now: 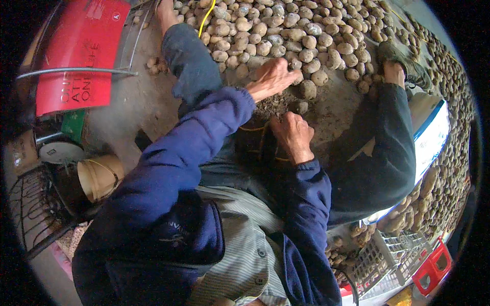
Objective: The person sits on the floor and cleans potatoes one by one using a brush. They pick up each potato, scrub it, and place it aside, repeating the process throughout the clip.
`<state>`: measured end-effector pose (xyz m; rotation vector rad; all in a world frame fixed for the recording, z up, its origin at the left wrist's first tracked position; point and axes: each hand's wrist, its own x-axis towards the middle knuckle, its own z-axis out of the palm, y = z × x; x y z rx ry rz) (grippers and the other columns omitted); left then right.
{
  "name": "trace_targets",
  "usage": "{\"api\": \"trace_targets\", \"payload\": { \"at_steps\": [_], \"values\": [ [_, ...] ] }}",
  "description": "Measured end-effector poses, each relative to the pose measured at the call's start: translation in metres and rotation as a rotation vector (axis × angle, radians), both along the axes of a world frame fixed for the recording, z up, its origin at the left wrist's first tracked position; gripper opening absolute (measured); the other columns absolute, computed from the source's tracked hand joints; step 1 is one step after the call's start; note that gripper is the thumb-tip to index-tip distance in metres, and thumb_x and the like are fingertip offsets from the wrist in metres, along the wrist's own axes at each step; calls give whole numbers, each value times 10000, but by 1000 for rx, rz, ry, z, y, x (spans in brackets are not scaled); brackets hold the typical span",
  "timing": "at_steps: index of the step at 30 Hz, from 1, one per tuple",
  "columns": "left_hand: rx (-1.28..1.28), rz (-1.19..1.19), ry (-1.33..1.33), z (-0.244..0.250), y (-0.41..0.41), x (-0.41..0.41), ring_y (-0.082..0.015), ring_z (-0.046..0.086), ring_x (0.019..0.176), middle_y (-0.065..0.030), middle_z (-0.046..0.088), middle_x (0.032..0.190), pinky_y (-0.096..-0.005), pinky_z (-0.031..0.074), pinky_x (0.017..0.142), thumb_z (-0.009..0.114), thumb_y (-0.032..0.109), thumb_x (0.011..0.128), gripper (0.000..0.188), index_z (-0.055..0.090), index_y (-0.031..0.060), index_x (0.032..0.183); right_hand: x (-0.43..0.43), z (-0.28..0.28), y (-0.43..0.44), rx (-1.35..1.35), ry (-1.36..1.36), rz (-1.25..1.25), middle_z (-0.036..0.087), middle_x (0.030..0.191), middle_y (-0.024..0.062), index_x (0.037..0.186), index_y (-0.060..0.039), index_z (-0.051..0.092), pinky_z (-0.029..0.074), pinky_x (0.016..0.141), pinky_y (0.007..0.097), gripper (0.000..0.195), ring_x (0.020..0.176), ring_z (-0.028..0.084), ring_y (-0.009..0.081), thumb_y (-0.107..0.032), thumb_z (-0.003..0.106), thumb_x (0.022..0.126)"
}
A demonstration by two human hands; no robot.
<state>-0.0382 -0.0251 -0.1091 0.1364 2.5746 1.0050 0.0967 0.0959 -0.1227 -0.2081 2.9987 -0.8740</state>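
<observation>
Many potatoes (264, 48) cover the floor in front of me, up to the top of the view. My left hand (272, 79) reaches to their near edge, its fingers around a potato (296, 77) that is partly hidden. Closer to my body is my right hand (294, 134), its fingers curled beside a dark container with a yellowish rim; whether it grips that is hidden. A potato (301, 107) lies on the floor just beyond the right knuckles, and a larger one (307, 89) sits farther out. Loose soil (273, 105) lies between my hands.
My legs spread to both sides. At left are a red panel (84, 49) with a metal rod (95, 70), a beige bucket (100, 178) and a wire rack (28, 206). At right stand a white and blue sack (430, 134), a grey plastic crate (390, 260) and more potatoes.
</observation>
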Motion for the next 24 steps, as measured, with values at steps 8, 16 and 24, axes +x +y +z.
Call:
{"api": "trace_targets", "payload": {
  "at_steps": [8, 16, 24],
  "values": [
    [161, 87, -121, -31, -17, -13, -169, 583, 396, -80, 562, 477, -303, 462, 385, 679, 364, 743, 455, 536, 33, 466, 4, -10, -16, 140, -317, 76, 680, 866, 138, 884, -121, 651, 503, 675, 483, 396, 827, 654, 346, -490, 675, 743],
    [483, 335, -103, 1, -49, -13, -148, 564, 379, -102, 603, 521, -274, 428, 346, 632, 298, 761, 356, 575, 5, 567, -3, -2, -28, 247, -491, 51, 673, 979, 170, 951, -137, 705, 515, 746, 457, 449, 909, 643, 364, -530, 647, 741],
    [-112, 103, 374, -27, -41, -20, -377, 633, 632, -244, 630, 704, -481, 491, 580, 579, 314, 739, 328, 645, -7, 718, -3, 22, -7, 252, -520, -148, 659, 833, 235, 857, 17, 670, 490, 673, 476, 556, 817, 641, 413, -525, 663, 732]
  ]
}}
